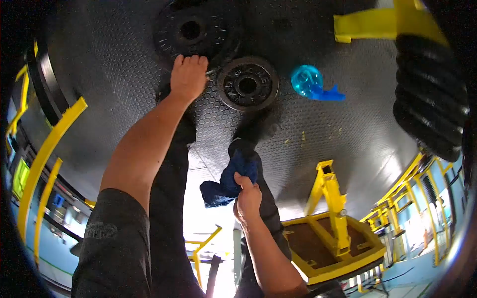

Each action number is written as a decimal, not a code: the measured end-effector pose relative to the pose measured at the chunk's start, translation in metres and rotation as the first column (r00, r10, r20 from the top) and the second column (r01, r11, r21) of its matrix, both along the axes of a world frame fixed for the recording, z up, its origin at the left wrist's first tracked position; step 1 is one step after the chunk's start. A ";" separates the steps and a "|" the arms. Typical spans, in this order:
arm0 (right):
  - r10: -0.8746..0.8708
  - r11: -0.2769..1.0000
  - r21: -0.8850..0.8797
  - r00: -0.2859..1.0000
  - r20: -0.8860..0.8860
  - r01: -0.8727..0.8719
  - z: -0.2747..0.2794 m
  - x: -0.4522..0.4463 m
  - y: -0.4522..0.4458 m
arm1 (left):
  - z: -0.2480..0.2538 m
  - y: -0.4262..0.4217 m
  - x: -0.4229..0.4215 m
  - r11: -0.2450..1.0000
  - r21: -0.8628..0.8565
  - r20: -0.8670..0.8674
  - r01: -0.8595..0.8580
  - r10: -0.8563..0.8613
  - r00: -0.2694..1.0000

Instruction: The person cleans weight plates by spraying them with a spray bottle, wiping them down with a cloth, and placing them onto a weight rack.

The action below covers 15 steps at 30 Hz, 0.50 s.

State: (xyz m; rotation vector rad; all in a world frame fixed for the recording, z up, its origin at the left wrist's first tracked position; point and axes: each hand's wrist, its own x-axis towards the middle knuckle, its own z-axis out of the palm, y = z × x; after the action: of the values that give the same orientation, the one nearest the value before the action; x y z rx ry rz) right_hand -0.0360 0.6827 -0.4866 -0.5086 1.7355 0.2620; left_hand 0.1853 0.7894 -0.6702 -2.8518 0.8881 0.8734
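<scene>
My left hand (189, 78) is at the near edge of a large black weight plate (169, 30), its fingers curled over the rim. The thumb side is partly hidden. My right hand (247, 197) is closed around a bunched dark blue cloth (233, 179), held in front of my leg. A smaller black weight plate (226, 89) with a worn rim lies flat on the floor, just right of my left hand. Farther right, a clear teal bottle with a blue spray head (308, 82) lies on the floor.
Textured black rubber matting (124, 59) covers the floor. A yellow metal frame with a brown base (328, 218) stands to my right. Large black plates (430, 94) hang by a yellow bar (367, 26) at upper right. Yellow rails (49, 159) stand at left.
</scene>
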 end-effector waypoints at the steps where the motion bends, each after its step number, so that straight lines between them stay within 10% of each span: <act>1: 0.029 0.999 0.043 0.999 0.027 -0.030 0.004 0.006 -0.001 | -0.004 0.003 0.001 0.999 0.030 -0.013 0.025 -0.025 1.000; 15: -0.250 0.963 0.138 0.958 0.138 0.232 0.005 0.014 -0.009 | 0.042 0.003 0.019 0.997 -0.013 -0.031 0.074 -0.074 0.997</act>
State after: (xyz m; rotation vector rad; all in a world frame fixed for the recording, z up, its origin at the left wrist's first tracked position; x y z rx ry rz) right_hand -0.0221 0.6732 -0.4813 -0.2192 1.6014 0.1474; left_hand 0.2042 0.7929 -0.6283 -2.8027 0.9987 0.9102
